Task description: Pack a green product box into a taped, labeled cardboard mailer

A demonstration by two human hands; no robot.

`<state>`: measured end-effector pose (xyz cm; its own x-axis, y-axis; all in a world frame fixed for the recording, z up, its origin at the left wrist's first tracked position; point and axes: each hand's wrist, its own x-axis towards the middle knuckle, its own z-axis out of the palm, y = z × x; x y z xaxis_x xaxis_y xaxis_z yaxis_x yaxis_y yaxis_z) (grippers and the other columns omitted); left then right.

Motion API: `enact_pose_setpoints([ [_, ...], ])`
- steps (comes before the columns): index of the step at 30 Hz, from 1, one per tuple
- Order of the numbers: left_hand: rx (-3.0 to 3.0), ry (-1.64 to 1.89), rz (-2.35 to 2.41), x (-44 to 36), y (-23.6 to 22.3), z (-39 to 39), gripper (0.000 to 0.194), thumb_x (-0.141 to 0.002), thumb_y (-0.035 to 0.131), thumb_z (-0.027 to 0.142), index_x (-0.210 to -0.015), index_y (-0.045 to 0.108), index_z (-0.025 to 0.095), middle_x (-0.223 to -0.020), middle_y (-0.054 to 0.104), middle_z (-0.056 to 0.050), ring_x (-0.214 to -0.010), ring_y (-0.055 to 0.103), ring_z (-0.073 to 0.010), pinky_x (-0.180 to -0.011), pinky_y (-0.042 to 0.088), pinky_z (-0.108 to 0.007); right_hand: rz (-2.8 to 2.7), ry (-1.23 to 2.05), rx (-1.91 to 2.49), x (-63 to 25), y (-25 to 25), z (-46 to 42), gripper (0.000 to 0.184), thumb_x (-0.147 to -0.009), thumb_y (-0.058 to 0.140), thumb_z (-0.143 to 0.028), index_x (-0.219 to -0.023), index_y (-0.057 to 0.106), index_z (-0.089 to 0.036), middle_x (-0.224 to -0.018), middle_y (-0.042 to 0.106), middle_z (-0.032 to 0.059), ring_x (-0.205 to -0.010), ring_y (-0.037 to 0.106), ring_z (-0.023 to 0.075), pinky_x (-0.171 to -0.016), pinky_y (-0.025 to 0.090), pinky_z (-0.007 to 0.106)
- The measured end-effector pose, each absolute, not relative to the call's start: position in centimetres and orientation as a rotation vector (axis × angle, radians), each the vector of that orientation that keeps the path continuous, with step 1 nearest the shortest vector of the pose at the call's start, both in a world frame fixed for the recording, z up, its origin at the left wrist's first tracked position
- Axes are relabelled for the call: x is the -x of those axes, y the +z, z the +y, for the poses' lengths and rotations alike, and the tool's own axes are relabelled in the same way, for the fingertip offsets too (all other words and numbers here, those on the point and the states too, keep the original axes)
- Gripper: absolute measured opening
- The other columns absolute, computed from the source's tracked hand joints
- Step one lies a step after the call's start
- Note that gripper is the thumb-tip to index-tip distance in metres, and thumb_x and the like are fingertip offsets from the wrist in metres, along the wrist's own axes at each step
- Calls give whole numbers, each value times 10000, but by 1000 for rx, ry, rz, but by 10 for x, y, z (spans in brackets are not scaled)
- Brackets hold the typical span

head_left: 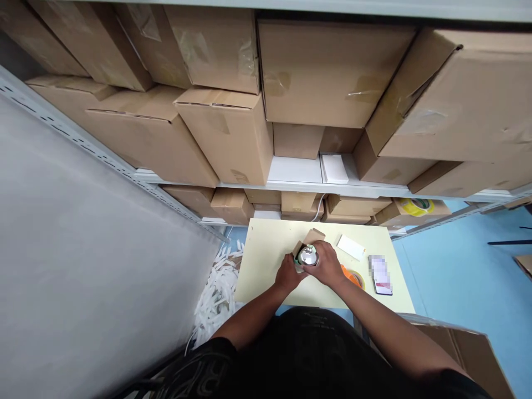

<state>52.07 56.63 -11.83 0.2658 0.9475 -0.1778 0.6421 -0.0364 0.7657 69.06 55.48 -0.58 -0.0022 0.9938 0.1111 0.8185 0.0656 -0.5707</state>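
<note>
A shiny silver round object (308, 255) sits at the mouth of a small open cardboard box (315, 236) over the pale yellow table (266, 238). I cannot make out its exact kind. My right hand (326, 263) has its fingers wrapped round the silver object from the right. On the other side, my left hand (288, 274) grips the left side of the small box, whose flaps stand up. Much of the box is hidden by my hands.
Right of my hands lie a white flat box (351, 247), an orange tape dispenser (352, 277) and a phone (380, 275). Shelves of cardboard boxes (328, 72) rise behind the table. A grey wall (91, 249) and white paper strips (218, 293) are at left, an open carton (461, 354) lower right.
</note>
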Motion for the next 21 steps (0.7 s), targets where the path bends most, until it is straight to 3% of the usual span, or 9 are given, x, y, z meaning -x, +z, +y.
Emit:
enact_pose_setpoints([
  [5,-1820,652,1213,-508,-101,566,963,-711,856,323,-1532,363,220,-1464,519,-152,-1347,546,-344,-1089,507,-498,-2107,451,1922,-688,-11,551,582,-737,816,-487,-1224,663,-208,-1273,652,136,-1207,570,338,-1028,455,471],
  [8,-1890,663,1133,-503,-91,567,946,-754,801,252,-1570,322,234,-1532,473,-155,-1420,492,-335,-1160,461,-527,-2259,420,1902,-690,-2,551,595,-759,803,-524,-1240,666,-201,-1285,654,152,-1238,541,351,-1075,404,494],
  [15,-1983,606,1097,-504,-88,565,881,-796,748,202,-1570,328,230,-1518,501,-146,-1426,490,-307,-1183,450,-531,-2541,287,1917,-684,12,561,640,-723,832,-589,-1216,706,-202,-1283,662,214,-1260,507,462,-1185,195,675],
  [18,-1974,594,1140,-505,-87,564,840,-818,704,173,-1570,336,237,-1498,522,-135,-1388,528,-296,-1157,477,-509,-2503,259,1950,-682,5,560,660,-748,805,-611,-1252,694,-198,-1271,664,214,-1241,521,450,-1192,193,669],
  [21,-1967,544,1155,-505,-86,561,796,-839,675,165,-1560,347,247,-1463,554,-124,-1279,615,-280,-1086,533,-472,-2395,264,1988,-682,-5,550,647,-861,692,-622,-1312,658,-160,-1297,647,235,-1193,548,425,-1164,266,642],
])
